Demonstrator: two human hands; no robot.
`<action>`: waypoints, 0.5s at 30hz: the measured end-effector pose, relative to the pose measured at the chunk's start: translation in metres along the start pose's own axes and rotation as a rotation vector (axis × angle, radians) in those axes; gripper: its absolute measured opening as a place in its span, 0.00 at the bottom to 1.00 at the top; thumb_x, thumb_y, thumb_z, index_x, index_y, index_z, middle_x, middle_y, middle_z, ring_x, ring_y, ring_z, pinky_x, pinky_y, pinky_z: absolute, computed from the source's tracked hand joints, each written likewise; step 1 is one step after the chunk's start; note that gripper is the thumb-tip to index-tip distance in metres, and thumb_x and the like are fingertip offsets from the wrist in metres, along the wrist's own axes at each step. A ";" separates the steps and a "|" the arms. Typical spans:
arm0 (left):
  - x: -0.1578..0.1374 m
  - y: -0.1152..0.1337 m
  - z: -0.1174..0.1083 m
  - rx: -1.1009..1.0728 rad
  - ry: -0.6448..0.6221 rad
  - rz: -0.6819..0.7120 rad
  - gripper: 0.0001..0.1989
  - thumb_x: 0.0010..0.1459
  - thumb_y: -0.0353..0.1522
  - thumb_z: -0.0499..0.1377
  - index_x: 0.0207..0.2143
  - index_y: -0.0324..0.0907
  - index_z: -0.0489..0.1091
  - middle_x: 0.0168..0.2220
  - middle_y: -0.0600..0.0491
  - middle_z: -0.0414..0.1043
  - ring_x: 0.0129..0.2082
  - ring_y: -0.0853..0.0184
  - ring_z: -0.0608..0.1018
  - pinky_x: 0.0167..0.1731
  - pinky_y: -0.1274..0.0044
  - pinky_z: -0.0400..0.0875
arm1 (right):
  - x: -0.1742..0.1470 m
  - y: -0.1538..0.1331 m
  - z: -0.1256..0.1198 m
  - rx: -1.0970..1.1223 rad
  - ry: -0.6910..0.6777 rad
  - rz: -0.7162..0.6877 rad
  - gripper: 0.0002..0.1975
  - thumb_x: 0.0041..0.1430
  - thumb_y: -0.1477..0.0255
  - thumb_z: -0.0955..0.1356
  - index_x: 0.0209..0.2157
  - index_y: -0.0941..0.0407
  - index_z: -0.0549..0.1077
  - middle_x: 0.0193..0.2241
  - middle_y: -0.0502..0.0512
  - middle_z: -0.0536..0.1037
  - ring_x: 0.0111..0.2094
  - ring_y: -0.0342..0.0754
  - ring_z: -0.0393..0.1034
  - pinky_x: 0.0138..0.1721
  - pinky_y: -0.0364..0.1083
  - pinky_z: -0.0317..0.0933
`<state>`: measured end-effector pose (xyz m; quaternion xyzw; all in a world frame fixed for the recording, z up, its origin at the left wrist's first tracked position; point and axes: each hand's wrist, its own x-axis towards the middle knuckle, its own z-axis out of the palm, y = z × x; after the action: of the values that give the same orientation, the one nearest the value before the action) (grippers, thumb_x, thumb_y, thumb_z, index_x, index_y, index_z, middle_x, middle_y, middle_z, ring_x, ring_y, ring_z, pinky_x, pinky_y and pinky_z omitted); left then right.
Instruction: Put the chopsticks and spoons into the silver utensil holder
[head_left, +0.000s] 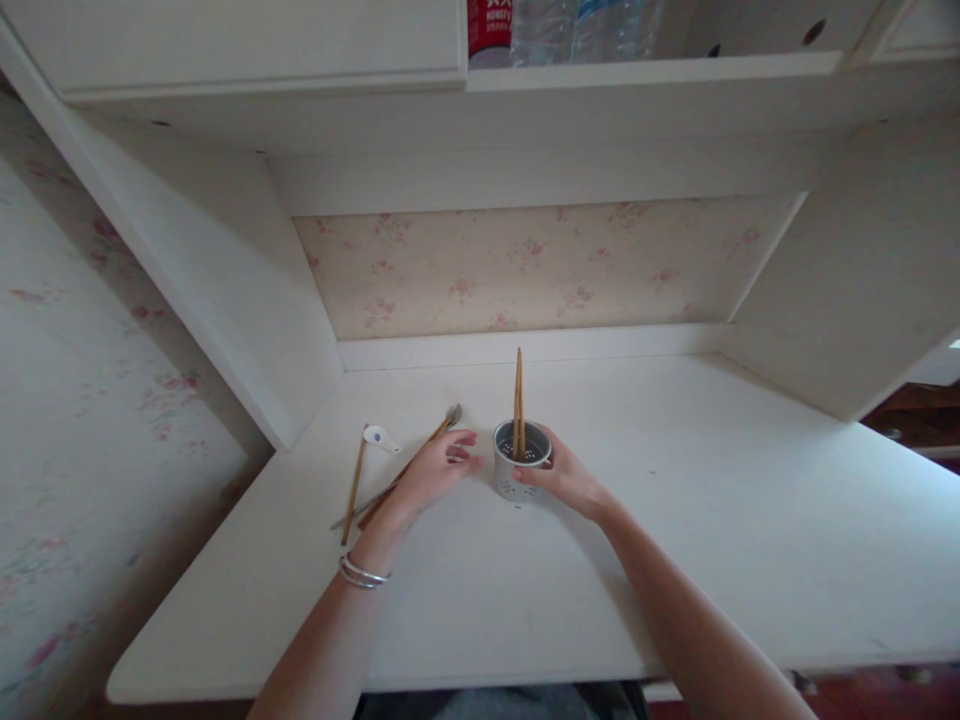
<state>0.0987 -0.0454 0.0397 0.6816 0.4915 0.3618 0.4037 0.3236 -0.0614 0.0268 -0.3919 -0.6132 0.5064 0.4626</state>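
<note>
A metal utensil holder [513, 484] with small holes stands upright on the white desk. Two wooden chopsticks [519, 400] rise from inside it, leaning together at their tops. My right hand [562, 478] is wrapped round the holder's right side. To the left of the holder, my left hand [435, 472] has its fingers apart and holds nothing that I can see. Beneath and beside that hand lie more chopsticks [375, 508] and a metal spoon [454, 413], partly covered by it. Farther left, a white soup spoon [377, 436] rests near a single chopstick [353, 495].
Side panels of the white desk [750, 540] rise at left and right, with a flowered back wall [517, 270] between them. Overhead runs a shelf [652, 70] bearing clear plastic bottles [544, 30] and a red package [490, 25]. The desk's front edge is close to my body.
</note>
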 end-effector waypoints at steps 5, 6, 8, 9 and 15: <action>-0.001 -0.020 -0.048 0.570 0.291 -0.054 0.13 0.59 0.38 0.52 0.38 0.42 0.73 0.39 0.49 0.76 0.38 0.64 0.76 0.41 0.74 0.65 | 0.002 0.005 -0.001 0.000 0.004 0.004 0.35 0.43 0.66 0.76 0.53 0.53 0.64 0.49 0.58 0.74 0.49 0.54 0.69 0.51 0.54 0.62; -0.002 -0.025 -0.053 0.655 0.282 -0.081 0.12 0.58 0.37 0.52 0.37 0.43 0.73 0.39 0.49 0.76 0.38 0.63 0.76 0.40 0.74 0.64 | 0.002 0.005 -0.001 -0.008 0.010 0.006 0.34 0.43 0.66 0.76 0.53 0.53 0.64 0.49 0.57 0.74 0.49 0.54 0.69 0.51 0.54 0.62; -0.003 -0.033 -0.057 0.763 0.220 -0.137 0.11 0.57 0.37 0.54 0.34 0.43 0.74 0.37 0.48 0.77 0.37 0.62 0.76 0.37 0.75 0.64 | 0.002 0.006 -0.001 -0.023 0.022 0.016 0.34 0.43 0.65 0.76 0.53 0.53 0.64 0.48 0.57 0.74 0.49 0.54 0.69 0.50 0.54 0.62; -0.003 -0.036 -0.057 0.800 0.184 -0.151 0.11 0.56 0.37 0.54 0.33 0.43 0.74 0.37 0.47 0.77 0.37 0.62 0.76 0.37 0.75 0.63 | 0.002 0.005 -0.001 -0.028 0.025 0.023 0.34 0.43 0.65 0.76 0.53 0.53 0.64 0.48 0.57 0.74 0.49 0.54 0.69 0.50 0.54 0.62; -0.001 -0.043 -0.051 0.913 0.125 -0.161 0.15 0.58 0.40 0.52 0.32 0.42 0.75 0.36 0.44 0.77 0.39 0.60 0.76 0.36 0.74 0.62 | 0.001 0.004 0.000 -0.023 0.031 0.022 0.34 0.43 0.64 0.76 0.52 0.53 0.64 0.48 0.57 0.74 0.49 0.54 0.68 0.51 0.54 0.62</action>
<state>0.0373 -0.0288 0.0217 0.7262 0.6751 0.1163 0.0587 0.3233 -0.0601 0.0227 -0.4118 -0.6071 0.4984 0.4621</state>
